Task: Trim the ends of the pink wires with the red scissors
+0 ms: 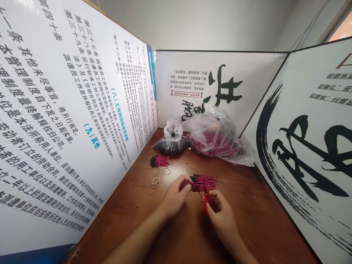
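Observation:
My right hand (pixel 220 209) is closed around a red-handled tool (pixel 206 203), whose dark tip points at a loose pile of magenta sticks with black ends (pixel 205 182). Just left of that pile is my left hand (pixel 178 192), its thumb and fingertips curled close together at the black ends. Whatever may be between those fingertips is too small to make out. A thin stick (pixel 200 194) shows between the two hands, close to the tool.
A smaller stick bundle (pixel 160 161) lies farther back at left, with rubber bands (pixel 154 182) before it. Behind are a plastic bag of black pieces (pixel 170 144) and a larger bag of magenta sticks (pixel 214 137). Printed panels (pixel 308 146) enclose the wooden table (pixel 264 227).

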Demonstrator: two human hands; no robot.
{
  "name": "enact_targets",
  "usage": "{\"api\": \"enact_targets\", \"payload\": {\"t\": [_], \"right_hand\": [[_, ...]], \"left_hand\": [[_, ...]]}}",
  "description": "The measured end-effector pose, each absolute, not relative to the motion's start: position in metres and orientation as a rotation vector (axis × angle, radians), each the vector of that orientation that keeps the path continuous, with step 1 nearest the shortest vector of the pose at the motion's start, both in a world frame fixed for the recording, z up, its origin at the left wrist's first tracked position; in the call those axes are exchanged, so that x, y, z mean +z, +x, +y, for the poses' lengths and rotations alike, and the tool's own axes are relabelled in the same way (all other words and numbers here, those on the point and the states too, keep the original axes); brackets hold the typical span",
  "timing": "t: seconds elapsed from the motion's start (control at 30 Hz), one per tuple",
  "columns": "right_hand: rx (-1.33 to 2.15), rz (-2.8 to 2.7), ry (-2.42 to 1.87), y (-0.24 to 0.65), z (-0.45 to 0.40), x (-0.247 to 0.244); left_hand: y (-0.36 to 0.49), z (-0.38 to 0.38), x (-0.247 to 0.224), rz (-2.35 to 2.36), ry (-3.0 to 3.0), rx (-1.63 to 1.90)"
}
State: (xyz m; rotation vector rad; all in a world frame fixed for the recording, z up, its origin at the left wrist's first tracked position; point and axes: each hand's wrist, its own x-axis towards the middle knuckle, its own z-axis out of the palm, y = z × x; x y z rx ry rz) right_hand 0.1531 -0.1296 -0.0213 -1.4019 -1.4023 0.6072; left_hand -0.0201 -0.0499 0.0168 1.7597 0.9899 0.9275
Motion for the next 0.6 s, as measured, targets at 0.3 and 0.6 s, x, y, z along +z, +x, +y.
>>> {"api": "enact_targets", "payload": {"t": [0.3,0.6], "right_hand": [[0.636,-1.435,-1.436,0.125,-0.131,-0.011],[0.368,-1.701,-1.631,0.148,-0.155,0.013]], "left_hand": [[0.001,-0.088,-0.001,0.934,1.275,1.065],[-0.022,-0.088,0.012,1.068,1.397,1.253]]}}
